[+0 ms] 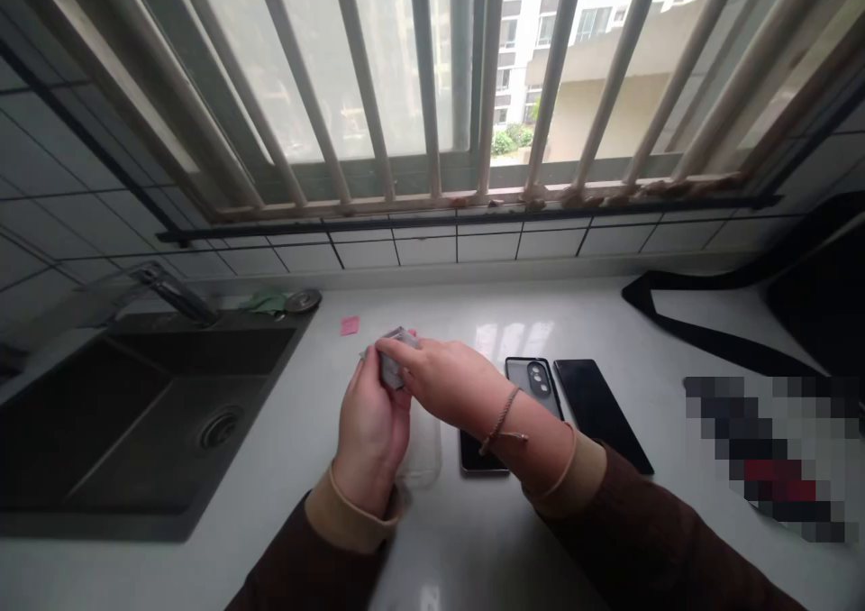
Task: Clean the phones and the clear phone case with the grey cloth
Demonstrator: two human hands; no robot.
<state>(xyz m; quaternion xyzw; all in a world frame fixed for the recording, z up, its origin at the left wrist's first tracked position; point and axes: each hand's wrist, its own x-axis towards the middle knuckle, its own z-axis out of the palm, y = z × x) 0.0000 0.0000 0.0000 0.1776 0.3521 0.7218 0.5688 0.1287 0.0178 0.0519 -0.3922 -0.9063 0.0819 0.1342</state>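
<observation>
Right, I read left hand (pixel 371 431) and right hand (pixel 446 381) gripping small grey object (pixel 396 359) together, narrow grip, identity unclear from here; it sits above white countertop (pixel 432 314), black phone (pixel 598 413) at 3 o'clock.

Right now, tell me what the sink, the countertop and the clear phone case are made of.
The sink looks like black-coated steel or composite: dark, matte finish. The countertop seems polished stone or quartz: white, with glossy reflections. The clear phone case looks like transparent plastic, see-through with soft highlights; its exact type is unclear.
</observation>
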